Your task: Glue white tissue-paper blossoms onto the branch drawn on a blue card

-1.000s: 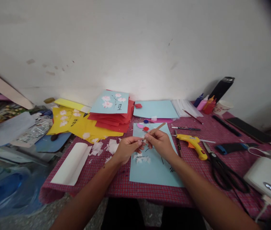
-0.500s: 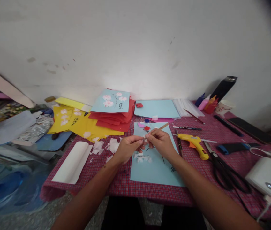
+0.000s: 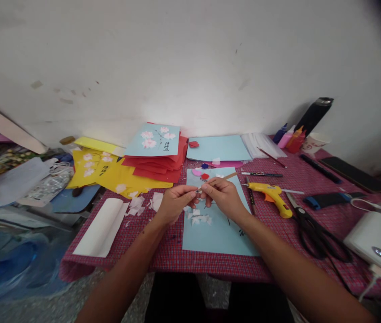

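Fingertip to fingertip, both hands meet above a light blue card (image 3: pixel 217 240). My right hand (image 3: pixel 223 196) pinches a slim tan stick (image 3: pixel 229 176) that sticks out toward the upper right. With thumb and forefinger closed, my left hand (image 3: pixel 176 204) meets the stick's near end; a tiny pale bit between the fingertips is too small to name. White torn paper pieces (image 3: pixel 199 219) lie on the card below the hands. A pink disc (image 3: pixel 196 172), a red blob (image 3: pixel 204 176) and a dark blue blob (image 3: pixel 205 166) sit near its top edge.
To the right lie a yellow glue gun (image 3: pixel 271 195), black scissors (image 3: pixel 314 229), a utility knife (image 3: pixel 328 199) and a white device (image 3: pixel 375 244). Red sheets (image 3: pixel 163 166) topped by a flower card (image 3: pixel 153 140), yellow cards (image 3: pixel 89 168) and folded white paper (image 3: pixel 101 228) are leftward.
Both hands have shifted slightly left in the picture while staying pinched together. The whole view has moved a little, and the stick remains in my right hand.
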`<control>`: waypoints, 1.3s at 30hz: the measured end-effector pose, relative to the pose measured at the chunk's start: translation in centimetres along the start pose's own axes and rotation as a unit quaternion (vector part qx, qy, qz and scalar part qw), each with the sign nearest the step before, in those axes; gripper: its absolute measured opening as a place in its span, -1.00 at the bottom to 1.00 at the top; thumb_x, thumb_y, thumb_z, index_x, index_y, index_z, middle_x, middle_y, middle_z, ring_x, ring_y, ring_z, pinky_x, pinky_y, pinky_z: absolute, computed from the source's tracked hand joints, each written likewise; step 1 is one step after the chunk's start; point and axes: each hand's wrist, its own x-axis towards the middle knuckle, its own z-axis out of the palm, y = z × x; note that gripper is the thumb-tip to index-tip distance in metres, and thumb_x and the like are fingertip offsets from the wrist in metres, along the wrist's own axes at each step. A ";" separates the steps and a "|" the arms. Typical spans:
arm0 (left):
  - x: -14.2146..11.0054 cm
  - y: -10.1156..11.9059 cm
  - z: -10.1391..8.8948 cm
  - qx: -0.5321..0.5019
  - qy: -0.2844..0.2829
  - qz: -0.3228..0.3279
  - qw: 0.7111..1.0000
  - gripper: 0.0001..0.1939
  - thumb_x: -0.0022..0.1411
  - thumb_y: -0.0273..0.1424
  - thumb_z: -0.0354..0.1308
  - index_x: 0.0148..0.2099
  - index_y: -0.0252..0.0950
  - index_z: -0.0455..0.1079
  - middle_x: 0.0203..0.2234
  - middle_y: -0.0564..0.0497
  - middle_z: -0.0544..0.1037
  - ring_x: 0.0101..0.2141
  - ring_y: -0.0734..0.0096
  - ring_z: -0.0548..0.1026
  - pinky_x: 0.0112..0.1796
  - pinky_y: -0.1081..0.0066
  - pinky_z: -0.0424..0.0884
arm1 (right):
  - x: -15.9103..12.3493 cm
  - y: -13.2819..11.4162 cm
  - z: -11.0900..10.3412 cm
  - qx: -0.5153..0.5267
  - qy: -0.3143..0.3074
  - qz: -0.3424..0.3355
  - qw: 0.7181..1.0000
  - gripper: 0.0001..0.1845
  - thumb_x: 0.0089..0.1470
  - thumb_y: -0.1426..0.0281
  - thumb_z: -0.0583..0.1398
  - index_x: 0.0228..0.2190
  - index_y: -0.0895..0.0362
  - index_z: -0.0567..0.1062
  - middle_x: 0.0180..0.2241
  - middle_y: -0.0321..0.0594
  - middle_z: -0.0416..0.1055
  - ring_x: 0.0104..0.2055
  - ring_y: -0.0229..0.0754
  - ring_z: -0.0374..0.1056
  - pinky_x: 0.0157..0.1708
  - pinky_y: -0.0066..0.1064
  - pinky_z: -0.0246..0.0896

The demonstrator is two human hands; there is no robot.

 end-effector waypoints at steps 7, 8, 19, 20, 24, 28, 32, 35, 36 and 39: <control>-0.2 0.7 0.2 0.131 0.010 0.037 0.991 -0.79 0.18 -0.33 0.26 -0.17 -0.34 0.56 -0.42 -0.01 0.62 -0.47 0.48 0.50 -0.42 0.47 0.47 | 0.1 0.4 0.0 0.057 0.005 0.031 0.998 -0.72 0.10 0.17 0.28 -0.36 0.15 0.51 -0.53 -0.32 0.46 -0.64 -0.33 0.30 -0.60 -0.46 0.21; -0.2 0.8 0.2 0.130 0.012 0.038 0.991 -0.79 0.18 -0.33 0.26 -0.18 -0.33 0.56 -0.42 -0.01 0.62 -0.47 0.48 0.51 -0.42 0.47 0.47 | 0.1 0.5 0.0 0.067 0.000 0.028 0.997 -0.72 0.11 0.17 0.28 -0.31 0.15 0.52 -0.51 -0.31 0.47 -0.63 -0.33 0.31 -0.59 -0.45 0.23; 0.2 0.4 -0.5 0.076 0.088 0.019 0.993 -0.73 0.11 -0.28 0.31 -0.18 -0.33 0.53 -0.37 -0.06 0.65 -0.46 0.44 0.53 -0.43 0.45 0.46 | 0.5 0.3 -1.2 0.094 0.081 -0.008 0.992 -0.71 0.15 0.17 0.25 -0.33 0.16 0.53 -0.52 -0.30 0.44 -0.61 -0.32 0.31 -0.60 -0.46 0.19; 0.1 0.5 -0.8 0.080 0.102 0.021 0.991 -0.72 0.12 -0.27 0.30 -0.16 -0.33 0.52 -0.36 -0.06 0.65 -0.45 0.43 0.54 -0.42 0.43 0.47 | 0.7 0.3 -1.5 0.101 0.097 -0.009 0.990 -0.71 0.14 0.16 0.26 -0.34 0.16 0.53 -0.53 -0.31 0.44 -0.62 -0.33 0.30 -0.61 -0.46 0.18; -1.1 0.9 -1.4 0.246 0.076 0.046 0.965 -0.75 0.20 -0.25 0.22 -0.13 -0.26 0.54 -0.30 -0.05 0.65 -0.34 0.32 0.57 -0.26 0.32 0.50 | 1.1 0.4 -1.9 0.104 0.131 -0.009 0.986 -0.69 0.10 0.14 0.28 -0.37 0.16 0.52 -0.57 -0.33 0.40 -0.65 -0.33 0.25 -0.65 -0.46 0.14; -3.0 1.3 -1.6 0.429 -0.041 0.110 0.895 -0.76 0.26 -0.37 0.14 -0.06 -0.20 0.56 -0.09 -0.06 0.62 -0.07 0.22 0.54 0.02 0.21 0.40 | 1.0 0.4 -1.6 0.093 0.115 0.008 0.989 -0.65 0.07 0.10 0.29 -0.37 0.16 0.51 -0.57 -0.33 0.41 -0.65 -0.33 0.26 -0.65 -0.47 0.14; -4.2 2.2 -3.0 0.447 0.037 0.134 0.884 -0.75 0.31 -0.36 0.08 -0.05 -0.19 0.54 -0.09 -0.03 0.61 -0.05 0.25 0.52 0.04 0.23 0.38 | 0.7 0.1 -1.3 0.092 0.108 0.003 0.990 -0.67 0.08 0.13 0.29 -0.37 0.16 0.51 -0.56 -0.33 0.41 -0.64 -0.34 0.26 -0.64 -0.48 0.14; -4.8 3.3 -5.1 0.443 0.122 0.123 0.880 -0.78 0.31 -0.31 0.10 -0.10 -0.19 0.54 -0.14 -0.01 0.62 -0.10 0.27 0.54 -0.02 0.30 0.41 | 0.7 -0.2 -1.4 0.099 0.119 -0.001 0.988 -0.70 0.08 0.16 0.29 -0.38 0.17 0.50 -0.57 -0.33 0.40 -0.65 -0.35 0.25 -0.65 -0.49 0.13; -4.9 3.6 -5.8 0.443 0.140 0.117 0.878 -0.79 0.30 -0.30 0.10 -0.11 -0.19 0.53 -0.16 -0.01 0.63 -0.13 0.28 0.55 -0.05 0.32 0.42 | 0.7 -0.2 -1.4 0.101 0.120 -0.006 0.988 -0.71 0.08 0.17 0.29 -0.37 0.16 0.50 -0.56 -0.34 0.40 -0.64 -0.35 0.26 -0.65 -0.49 0.13; -5.2 4.3 -7.4 0.476 0.149 0.105 0.860 -0.80 0.28 -0.31 0.11 -0.15 -0.22 0.53 -0.20 0.00 0.63 -0.17 0.29 0.55 -0.11 0.35 0.42 | 0.6 -0.1 -1.4 0.099 0.108 -0.025 0.989 -0.77 0.07 0.24 0.30 -0.33 0.15 0.50 -0.52 -0.33 0.42 -0.62 -0.35 0.28 -0.62 -0.48 0.16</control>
